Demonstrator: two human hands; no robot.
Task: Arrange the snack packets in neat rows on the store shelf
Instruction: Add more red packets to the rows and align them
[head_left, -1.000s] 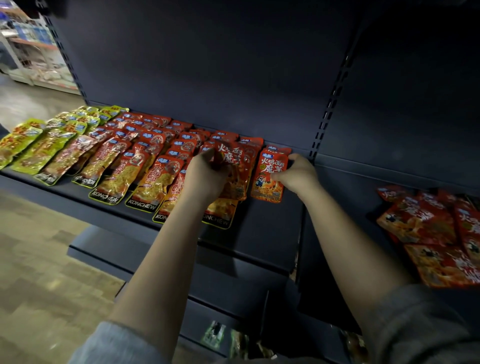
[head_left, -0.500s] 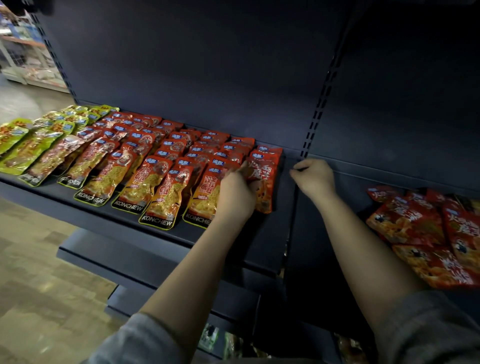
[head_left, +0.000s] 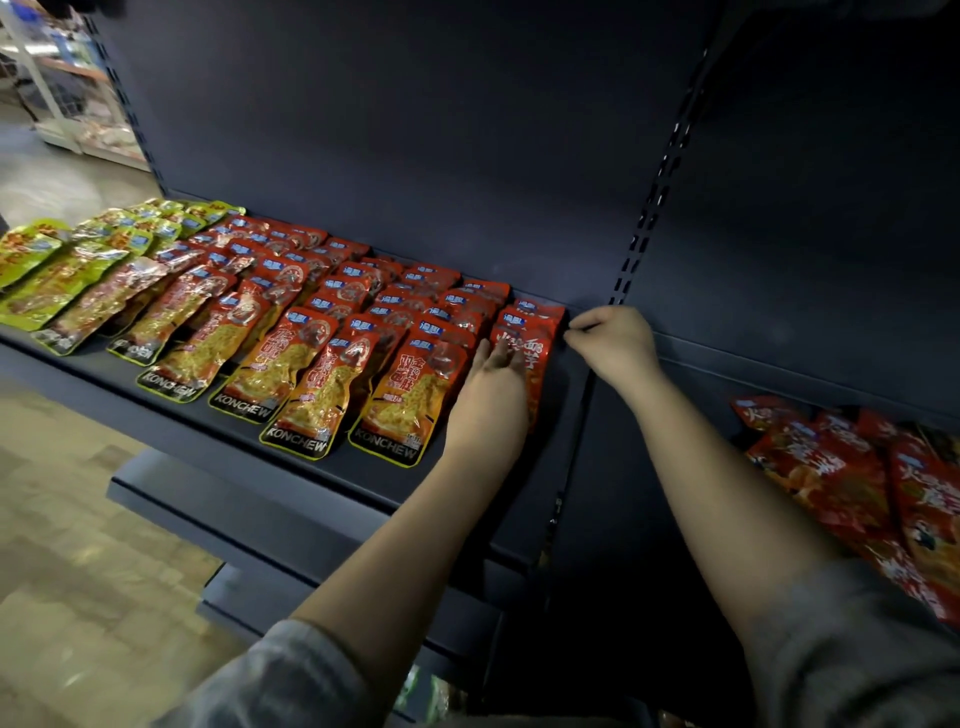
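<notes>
Rows of red and orange snack packets (head_left: 311, 332) lie flat on the dark store shelf (head_left: 363, 483); green packets (head_left: 57, 270) fill its left end. My left hand (head_left: 491, 384) lies flat with straight fingers on the rightmost red packet (head_left: 537, 353), at the end of the front row. My right hand (head_left: 613, 340) hovers just right of that packet near the shelf's upright, fingers curled, nothing visible in it.
A loose pile of red packets (head_left: 852, 483) lies on the neighbouring shelf at the right. A slotted upright (head_left: 649, 208) divides the two bays. Lower shelves (head_left: 260, 525) jut out below. Tiled floor (head_left: 62, 545) and another display (head_left: 62, 88) are at the left.
My left hand went from gripping packets to pressing flat on the rightmost red packet. My right hand let go of its packet and drew back to the right, fingers curled.
</notes>
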